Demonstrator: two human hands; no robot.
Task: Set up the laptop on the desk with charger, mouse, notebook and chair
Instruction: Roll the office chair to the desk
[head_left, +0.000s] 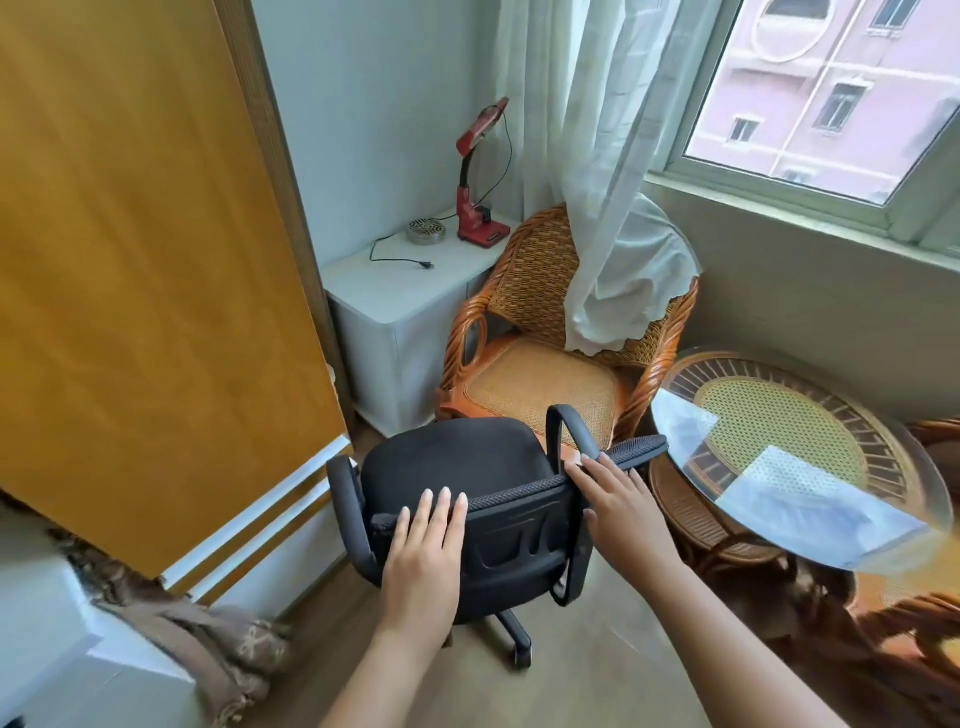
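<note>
Since the black office chair (467, 499) stands on casters on the floor beside the wicker armchair (545, 332), it should roll easily, its padded backrest top offering firm purchase where the left hand (423, 551) and right hand (621, 506) rest flat-fingered, gripping nothing.

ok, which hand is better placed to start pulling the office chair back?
Probably the left hand: it lies flat over the top edge of the office chair backrest, fingers over it. The right hand only touches the edge near the armrest.
</note>
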